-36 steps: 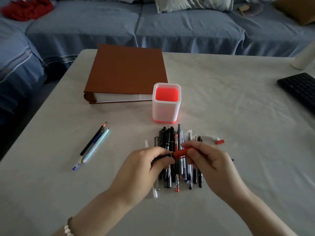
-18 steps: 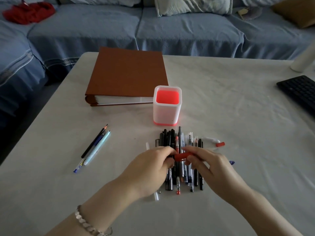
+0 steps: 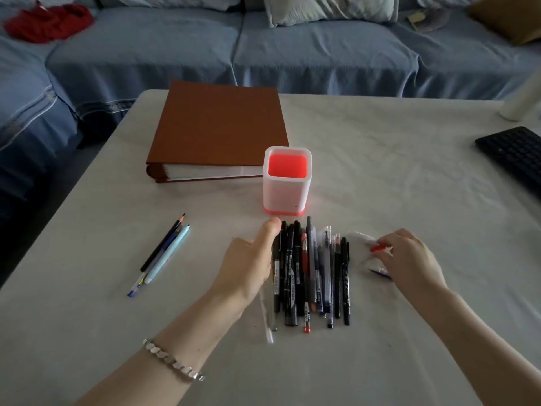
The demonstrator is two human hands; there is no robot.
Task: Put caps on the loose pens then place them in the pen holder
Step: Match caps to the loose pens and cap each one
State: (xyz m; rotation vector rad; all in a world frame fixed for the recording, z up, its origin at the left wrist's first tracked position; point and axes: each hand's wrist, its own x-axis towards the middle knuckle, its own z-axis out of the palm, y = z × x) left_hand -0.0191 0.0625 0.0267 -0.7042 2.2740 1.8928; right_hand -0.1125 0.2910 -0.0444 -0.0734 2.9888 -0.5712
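Cloth, pale grey and creased, covers the table (image 3: 380, 171), and behind it a blue-covered sofa (image 3: 292, 54) runs the width of the room, with a red garment (image 3: 49, 22) on its left seat and a light cushion (image 3: 330, 10) at the back. A thick brown album (image 3: 216, 127) lies flat on the far left of the table. Just beside its near right corner stands the pen holder (image 3: 287, 194), upright, white outside and red inside. A black keyboard (image 3: 515, 153) sits at the right edge, with a white cylinder (image 3: 524, 101) beyond it. A pencil and two pens (image 3: 164, 256) lie together on the left, well apart from everything else. The main pile of pens (image 3: 313, 273) lies side by side just in front of the holder, pointing towards it. The left hand (image 3: 248, 265), with a bracelet (image 3: 172, 360) on its wrist, is stretched out straight and pressed edge-on against the pile's left side. The right hand (image 3: 412, 259) is near the pile's right side, apart from it, its fingertips pinching a small red cap (image 3: 377, 248), somewhat blurred. A blue cap (image 3: 379, 271) lies just under that hand and a clear cap (image 3: 361, 236) just beyond the red one.
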